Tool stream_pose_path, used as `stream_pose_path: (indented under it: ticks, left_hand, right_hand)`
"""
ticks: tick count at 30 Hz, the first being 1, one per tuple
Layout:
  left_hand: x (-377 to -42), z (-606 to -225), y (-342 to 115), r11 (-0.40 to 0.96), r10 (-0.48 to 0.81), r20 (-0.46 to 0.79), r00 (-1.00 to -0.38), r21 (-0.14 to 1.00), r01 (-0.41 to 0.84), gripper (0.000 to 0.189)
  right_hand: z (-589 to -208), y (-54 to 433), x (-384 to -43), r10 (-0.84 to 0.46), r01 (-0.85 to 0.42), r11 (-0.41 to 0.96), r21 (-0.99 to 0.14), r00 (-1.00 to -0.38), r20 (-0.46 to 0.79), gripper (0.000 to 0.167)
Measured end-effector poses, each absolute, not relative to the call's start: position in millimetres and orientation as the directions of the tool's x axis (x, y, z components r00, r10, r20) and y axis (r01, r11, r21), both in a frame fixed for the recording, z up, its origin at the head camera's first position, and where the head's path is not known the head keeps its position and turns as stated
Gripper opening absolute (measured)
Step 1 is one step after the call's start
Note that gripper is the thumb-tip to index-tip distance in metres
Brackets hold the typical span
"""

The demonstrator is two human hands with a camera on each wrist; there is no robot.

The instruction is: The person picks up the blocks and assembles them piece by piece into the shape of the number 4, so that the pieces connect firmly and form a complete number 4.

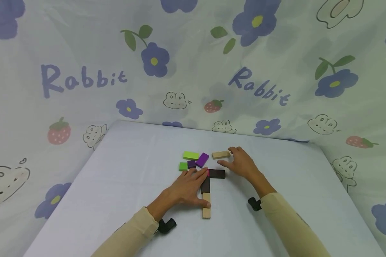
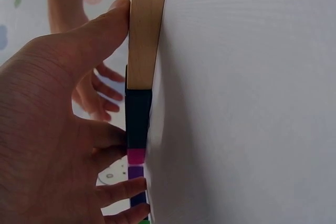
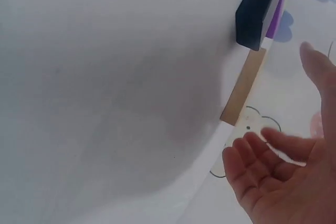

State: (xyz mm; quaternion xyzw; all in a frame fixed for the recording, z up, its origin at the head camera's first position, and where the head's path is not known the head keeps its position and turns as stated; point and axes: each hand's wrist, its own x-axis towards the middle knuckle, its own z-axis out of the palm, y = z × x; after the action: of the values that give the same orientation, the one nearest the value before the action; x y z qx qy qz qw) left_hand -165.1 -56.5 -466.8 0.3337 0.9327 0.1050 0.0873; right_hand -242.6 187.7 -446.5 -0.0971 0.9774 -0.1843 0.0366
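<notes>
My left hand [image 1: 187, 187] lies over a column of blocks, fingers spread. Its thumb touches the plain wooden block [image 2: 146, 30] at the near end, and its fingertips are at a dark block [image 2: 137, 119] and a small pink block [image 2: 136, 156]. Another dark block [image 1: 217, 174] extends rightward from the pink one, making a corner. Beyond that, my right hand [image 1: 242, 163] hovers with parted, slightly bent fingers beside the right end of a loose wooden block [image 1: 220, 155]. In the right wrist view a gap shows between the fingers and this wooden block [image 3: 244, 87].
Left of the loose wooden block lie a purple block [image 1: 202, 160], a lime block [image 1: 191, 155], a dark purple cube [image 1: 191, 164] and a green cube [image 1: 183, 166]. A white cloth [image 1: 132, 157] covers the table, and a printed curtain [image 1: 193, 71] hangs behind it.
</notes>
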Motion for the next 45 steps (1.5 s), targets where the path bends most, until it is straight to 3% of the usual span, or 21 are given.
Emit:
stream_pose_path:
  ticks: [4, 10, 38, 45]
  left_hand:
    - [-165, -466, -57, 0.756, 0.640, -0.098, -0.762, 0.255, 0.603, 0.111]
    - [-165, -468, -57, 0.760, 0.637, -0.106, -0.764, 0.256, 0.598, 0.112]
    - [-166, -471, -58, 0.763, 0.636, -0.108, -0.764, 0.239, 0.601, 0.113]
    - [-165, -470, -58, 0.763, 0.636, -0.099, -0.766, 0.232, 0.603, 0.112]
  right_hand:
    - [-448, 184, -248, -0.113, -0.090, 0.933, -0.349, -0.992, -0.047, 0.100]
    - [-452, 179, -256, -0.055, -0.030, 0.942, -0.335, -0.996, -0.067, 0.108]
    - [-460, 163, -266, 0.001, 0.019, 0.951, -0.309, -0.998, -0.059, 0.106]
    - [-469, 161, -271, -0.003, 0.012, 0.956, -0.294, -0.999, -0.049, 0.099]
